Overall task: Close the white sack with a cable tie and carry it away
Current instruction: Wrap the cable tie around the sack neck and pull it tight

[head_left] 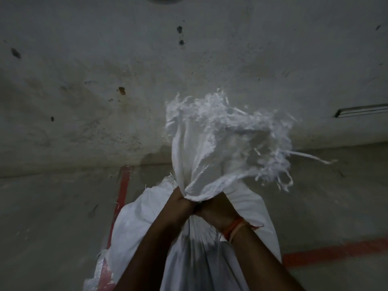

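1. Red floor stripe [123, 185]: left of your fingers, running up to the foot of a stained concrete wall [94, 80].
2. Left hand [182, 200]: your fingers are curled tight round the gathered neck of the white woven sack [134, 223]. The fingertips are hidden behind the cloth.
3. Sack body: it bulges below your fingers, on both sides of your forearms.
4. Frayed mouth [220, 133]: it fans out above your fingers, with loose strands trailing to the right.
5. Right hand [216, 213]: it touches the left one, and your fingers are clenched on the same neck, just beneath the bunched cloth.
6. Orange thread band [235, 227]: on your right wrist, just behind the fingers.
7. Second red stripe [336, 250]: on the floor, right of and below your fingers.
8. Metal bracket [361, 109]: on the wall, far right and above your fingers.
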`<state>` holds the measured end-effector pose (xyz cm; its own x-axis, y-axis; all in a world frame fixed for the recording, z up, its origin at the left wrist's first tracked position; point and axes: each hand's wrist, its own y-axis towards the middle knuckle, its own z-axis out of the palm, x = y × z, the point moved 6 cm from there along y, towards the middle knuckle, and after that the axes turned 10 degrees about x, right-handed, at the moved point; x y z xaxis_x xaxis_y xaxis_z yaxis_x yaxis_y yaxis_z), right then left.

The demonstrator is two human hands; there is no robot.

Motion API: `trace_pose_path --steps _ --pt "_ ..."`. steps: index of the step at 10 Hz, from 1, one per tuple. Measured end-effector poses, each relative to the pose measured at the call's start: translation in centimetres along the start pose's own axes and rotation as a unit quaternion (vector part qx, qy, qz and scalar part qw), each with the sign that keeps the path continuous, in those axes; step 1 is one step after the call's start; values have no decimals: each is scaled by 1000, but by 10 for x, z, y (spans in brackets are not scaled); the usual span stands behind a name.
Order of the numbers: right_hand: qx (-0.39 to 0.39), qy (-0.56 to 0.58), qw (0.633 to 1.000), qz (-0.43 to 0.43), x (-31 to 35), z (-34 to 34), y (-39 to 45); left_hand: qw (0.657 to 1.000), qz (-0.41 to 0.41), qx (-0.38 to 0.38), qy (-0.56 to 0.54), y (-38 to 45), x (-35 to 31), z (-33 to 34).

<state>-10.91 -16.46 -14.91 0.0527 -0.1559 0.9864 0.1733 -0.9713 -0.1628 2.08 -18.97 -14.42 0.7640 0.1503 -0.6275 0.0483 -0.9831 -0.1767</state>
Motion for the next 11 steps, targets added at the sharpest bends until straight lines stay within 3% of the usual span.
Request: trace_pose_path --steps 1,3,4,5,6,9,11 --pt "-55 -42 997 -14 6 -1 -5 870 134 348 -322 -46 -35 -23" --pt "-43 137 989 25 -7 2 0 953 216 180 -110 -34 -20 -48" --pt "-60 145 987 42 -12 -1 -1 958 250 140 8 -29 -5 -50" --pt "-73 150 985 40 -15 -3 -1 971 212 89 69 -26 4 -50" --pt "-61 152 986 29 -10 1 -4 975 168 111 90 -24 9 -49" --pt "-64 131 989 11 -5 0 -7 953 208 95 201 -29 -7 -58" --pt "-57 127 990 15 -6 2 -8 961 104 35 254 -61 3 -64"
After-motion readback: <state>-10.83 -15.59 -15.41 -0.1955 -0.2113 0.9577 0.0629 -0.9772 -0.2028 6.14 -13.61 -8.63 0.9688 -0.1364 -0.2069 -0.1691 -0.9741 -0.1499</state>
